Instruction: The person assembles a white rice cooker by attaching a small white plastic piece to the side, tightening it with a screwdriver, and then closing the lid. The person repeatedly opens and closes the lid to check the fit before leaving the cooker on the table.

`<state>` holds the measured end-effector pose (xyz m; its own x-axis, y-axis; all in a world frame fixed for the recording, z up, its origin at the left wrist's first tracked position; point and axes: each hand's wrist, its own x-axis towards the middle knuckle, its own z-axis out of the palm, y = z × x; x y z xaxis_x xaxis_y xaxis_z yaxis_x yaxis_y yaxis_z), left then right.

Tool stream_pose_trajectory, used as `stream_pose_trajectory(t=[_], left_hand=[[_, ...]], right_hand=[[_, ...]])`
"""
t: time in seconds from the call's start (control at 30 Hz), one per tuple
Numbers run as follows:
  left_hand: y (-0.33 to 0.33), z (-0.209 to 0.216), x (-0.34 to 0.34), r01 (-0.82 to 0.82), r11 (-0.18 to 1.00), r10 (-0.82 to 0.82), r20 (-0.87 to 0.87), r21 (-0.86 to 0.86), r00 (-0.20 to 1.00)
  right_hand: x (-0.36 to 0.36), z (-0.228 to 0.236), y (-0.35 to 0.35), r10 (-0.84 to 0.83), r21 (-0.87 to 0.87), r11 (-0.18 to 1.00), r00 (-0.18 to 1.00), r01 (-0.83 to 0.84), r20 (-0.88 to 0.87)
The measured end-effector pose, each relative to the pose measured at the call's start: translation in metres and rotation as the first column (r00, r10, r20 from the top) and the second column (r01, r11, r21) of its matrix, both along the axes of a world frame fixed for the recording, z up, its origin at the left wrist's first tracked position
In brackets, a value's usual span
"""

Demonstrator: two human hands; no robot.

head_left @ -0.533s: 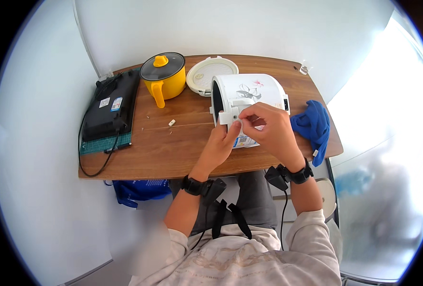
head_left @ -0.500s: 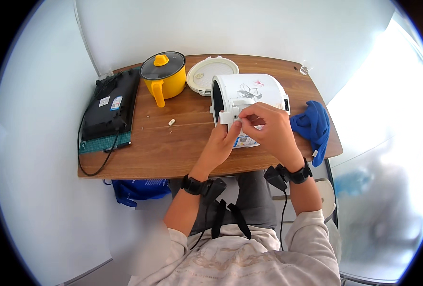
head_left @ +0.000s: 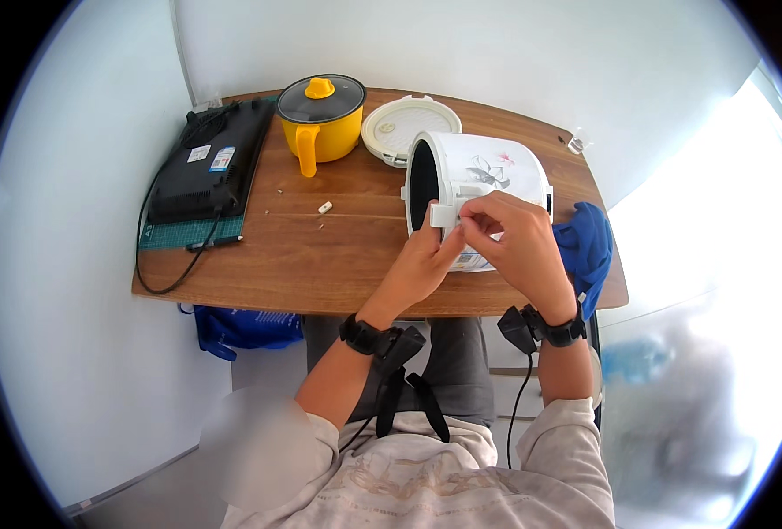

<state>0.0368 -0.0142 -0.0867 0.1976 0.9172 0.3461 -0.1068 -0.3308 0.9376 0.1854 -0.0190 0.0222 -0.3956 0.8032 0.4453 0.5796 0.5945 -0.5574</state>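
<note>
A white rice cooker body with a flower print lies on its side, its dark round opening toward the left. My left hand grips the rim at a white tab, thumb outside and fingers partly hidden behind it. Right beside the tab, my right hand is closed in a pinch, its fingertips against the cooker's side. Whatever may be between those fingertips is too small and covered to make out. Behind the cooker lies a round cream lid, separate from the body.
A yellow pot with a glass lid stands at the back. On the left, a black flat appliance with a cord lies over a green mat. A small white piece and crumbs lie mid-table. Blue cloth sits at the right edge.
The whole view has shifted a little. Both hands stay at the tab, and my right fingertips have moved only slightly on the cooker.
</note>
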Motion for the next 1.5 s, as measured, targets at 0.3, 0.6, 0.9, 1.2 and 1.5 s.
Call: stream_pose_trajectory(t=[0.3,0.6,0.9,1.2,1.5], left_hand=[[0.000,-0.003,0.000,0.000,0.999,0.000,-0.005,0.044,1.000],[0.000,0.000,0.002,-0.008,0.999,0.008,-0.011,0.043,1.000],[0.000,-0.002,0.003,0.023,1.000,-0.023,-0.011,-0.004,1.000],[0.001,-0.001,0.006,-0.013,0.994,0.013,0.001,0.105,1.000],[0.004,0.004,0.008,-0.014,0.998,0.017,-0.045,0.064,0.999]], right_hand=[[-0.003,0.005,0.001,-0.027,-0.096,0.995,1.000,0.025,-0.016],[-0.002,0.000,-0.002,-0.054,-0.030,0.998,0.998,0.053,-0.010],[-0.002,-0.009,-0.009,-0.076,0.299,0.954,0.968,0.000,0.240],[-0.007,-0.013,-0.016,-0.169,0.373,0.926,0.944,0.054,0.283],[-0.007,-0.017,-0.005,-0.278,0.457,0.881,0.915,0.121,0.294]])
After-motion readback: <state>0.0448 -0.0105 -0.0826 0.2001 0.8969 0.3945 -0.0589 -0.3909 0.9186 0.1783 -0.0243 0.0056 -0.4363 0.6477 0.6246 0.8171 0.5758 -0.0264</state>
